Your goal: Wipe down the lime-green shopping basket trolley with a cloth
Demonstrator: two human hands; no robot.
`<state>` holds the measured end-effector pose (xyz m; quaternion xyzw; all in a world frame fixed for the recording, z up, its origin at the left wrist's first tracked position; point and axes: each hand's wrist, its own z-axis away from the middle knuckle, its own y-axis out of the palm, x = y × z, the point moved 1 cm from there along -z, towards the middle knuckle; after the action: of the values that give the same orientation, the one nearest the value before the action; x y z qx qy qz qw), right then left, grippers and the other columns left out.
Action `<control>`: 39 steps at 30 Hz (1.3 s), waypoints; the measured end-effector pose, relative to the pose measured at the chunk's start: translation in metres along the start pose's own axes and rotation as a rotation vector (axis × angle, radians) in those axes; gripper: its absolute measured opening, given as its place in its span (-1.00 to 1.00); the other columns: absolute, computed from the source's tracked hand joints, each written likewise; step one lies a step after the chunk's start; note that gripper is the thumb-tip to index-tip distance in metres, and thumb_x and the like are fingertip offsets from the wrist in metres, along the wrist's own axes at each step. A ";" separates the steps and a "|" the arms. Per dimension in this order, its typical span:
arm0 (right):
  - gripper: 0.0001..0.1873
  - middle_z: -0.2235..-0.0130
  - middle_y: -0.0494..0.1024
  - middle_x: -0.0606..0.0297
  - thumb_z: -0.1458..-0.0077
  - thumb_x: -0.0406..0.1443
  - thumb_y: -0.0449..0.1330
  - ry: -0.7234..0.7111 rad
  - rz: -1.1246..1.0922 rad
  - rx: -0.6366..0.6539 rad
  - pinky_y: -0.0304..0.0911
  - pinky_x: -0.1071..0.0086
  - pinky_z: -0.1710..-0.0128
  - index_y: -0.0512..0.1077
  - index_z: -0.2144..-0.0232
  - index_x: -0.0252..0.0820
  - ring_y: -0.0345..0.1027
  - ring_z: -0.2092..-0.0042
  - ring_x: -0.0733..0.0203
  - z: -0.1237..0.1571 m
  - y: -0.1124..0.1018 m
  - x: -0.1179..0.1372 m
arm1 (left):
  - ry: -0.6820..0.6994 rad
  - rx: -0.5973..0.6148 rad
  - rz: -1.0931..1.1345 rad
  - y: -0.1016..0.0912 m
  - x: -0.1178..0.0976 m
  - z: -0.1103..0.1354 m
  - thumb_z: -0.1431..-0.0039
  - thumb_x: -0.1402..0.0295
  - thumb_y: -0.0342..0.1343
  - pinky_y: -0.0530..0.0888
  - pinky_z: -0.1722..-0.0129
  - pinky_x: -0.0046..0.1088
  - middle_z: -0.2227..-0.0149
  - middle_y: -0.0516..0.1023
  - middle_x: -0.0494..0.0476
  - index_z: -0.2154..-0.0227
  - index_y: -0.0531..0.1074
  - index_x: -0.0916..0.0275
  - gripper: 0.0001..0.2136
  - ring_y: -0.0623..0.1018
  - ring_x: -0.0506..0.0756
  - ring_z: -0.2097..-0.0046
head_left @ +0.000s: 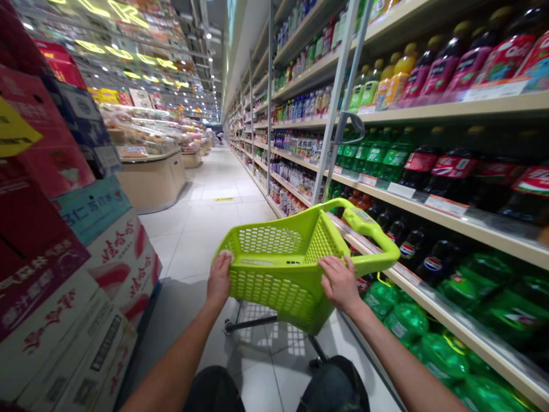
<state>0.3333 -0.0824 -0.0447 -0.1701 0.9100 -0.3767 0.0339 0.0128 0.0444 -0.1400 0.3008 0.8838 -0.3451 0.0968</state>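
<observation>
Shopping cart (pixel 291 268), one, lime green, perforated basket walls, raised handle (pixel 380 245) at its right end; it stands crosswise on the pale tiled floor (pixel 193 223), directly before the person's knees, beside the shelving. The interior, as far as it shows, is bare green plastic.

Left hand (pixel 219 281): clamped on the cart's rim at the end away from the handle, fingers curled over the edge.

Right hand (pixel 340 281): clamped on the near rim close to the handle, fingers laid over the top.

Shelving (pixel 493 236), right side, several tiers. Upper: bottles with pink labels (pixel 444 68). Middle: green bottles (pixel 398 157), next to dark bottles with red labels (pixel 453 166). Lower: dark bottles with round emblems (pixel 433 264). Bottom: large green bottles (pixel 441 355), some with yellow carrying loops.

Cartons (pixel 124 246), left side, stacked, printed in white, red and blue; a yellow sign (pixel 15 130) hangs at the upper stack.

Display table (pixel 150 182), beyond the cartons, rounded, wood-toned, bearing wrapped goods (pixel 143 133); lettering there is too small to read.
</observation>
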 end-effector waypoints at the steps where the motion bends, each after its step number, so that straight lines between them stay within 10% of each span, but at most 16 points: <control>1: -0.67 0.15 0.46 0.24 0.01 -0.34 -0.03 0.005 -0.012 -0.017 -0.25 0.14 -0.11 0.38 0.18 -0.18 0.23 0.05 0.14 0.001 0.000 0.000 | 0.026 0.005 0.017 0.002 -0.010 0.002 0.01 0.65 -0.20 0.22 -0.12 -0.16 -0.04 0.34 0.20 0.10 0.36 0.29 -0.58 0.21 0.14 -0.14; 6: -0.68 0.16 0.47 0.24 0.00 -0.35 -0.04 0.003 -0.016 -0.053 -0.21 0.15 -0.09 0.40 0.20 -0.19 0.24 0.06 0.14 0.007 -0.005 -0.009 | 0.311 0.156 0.133 0.014 -0.067 0.015 -0.05 0.64 -0.22 0.21 -0.13 -0.22 -0.09 0.28 0.12 0.01 0.27 0.22 -0.55 0.15 0.07 -0.18; 12: -0.67 0.16 0.47 0.24 0.02 -0.36 -0.03 -0.014 0.008 -0.037 -0.23 0.16 -0.10 0.40 0.20 -0.17 0.24 0.06 0.14 0.012 -0.010 -0.016 | 0.109 0.013 0.061 -0.002 -0.031 0.015 0.00 0.64 -0.19 0.21 -0.13 -0.23 -0.08 0.29 0.13 0.02 0.29 0.22 -0.54 0.20 0.09 -0.15; 19: -0.66 0.14 0.46 0.24 0.02 -0.36 -0.04 0.007 0.039 -0.002 -0.24 0.16 -0.10 0.40 0.18 -0.17 0.23 0.04 0.14 0.011 -0.010 -0.014 | 0.275 0.160 0.198 0.016 -0.083 0.020 -0.03 0.65 -0.23 0.21 -0.12 -0.19 -0.08 0.28 0.14 0.01 0.27 0.20 -0.52 0.17 0.08 -0.16; 26: -0.66 0.14 0.47 0.25 0.00 -0.36 -0.06 -0.003 0.012 -0.013 -0.24 0.17 -0.10 0.39 0.18 -0.18 0.23 0.03 0.15 0.013 -0.014 -0.015 | -0.034 0.020 0.043 -0.013 -0.012 0.013 0.05 0.64 -0.16 0.23 -0.10 -0.13 0.02 0.38 0.17 0.14 0.38 0.25 -0.58 0.27 0.17 -0.10; 34: -0.66 0.16 0.47 0.26 0.00 -0.36 -0.06 -0.005 0.024 -0.036 -0.20 0.18 -0.08 0.38 0.19 -0.19 0.26 0.06 0.18 0.014 -0.013 -0.021 | 0.333 0.218 0.209 0.018 -0.109 0.020 0.02 0.70 -0.22 0.23 -0.11 -0.21 -0.09 0.27 0.12 0.00 0.26 0.22 -0.48 0.15 0.07 -0.17; 39: -0.65 0.16 0.47 0.28 0.01 -0.37 -0.07 -0.019 0.026 -0.021 -0.21 0.18 -0.08 0.38 0.18 -0.16 0.25 0.05 0.17 0.018 -0.019 -0.024 | 0.107 0.064 0.137 -0.001 -0.052 0.017 0.01 0.65 -0.19 0.24 -0.10 -0.17 -0.04 0.33 0.15 0.06 0.32 0.22 -0.55 0.22 0.11 -0.13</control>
<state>0.3644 -0.0993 -0.0458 -0.1620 0.9156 -0.3651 0.0458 0.0528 0.0078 -0.1325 0.3815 0.8536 -0.3490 0.0631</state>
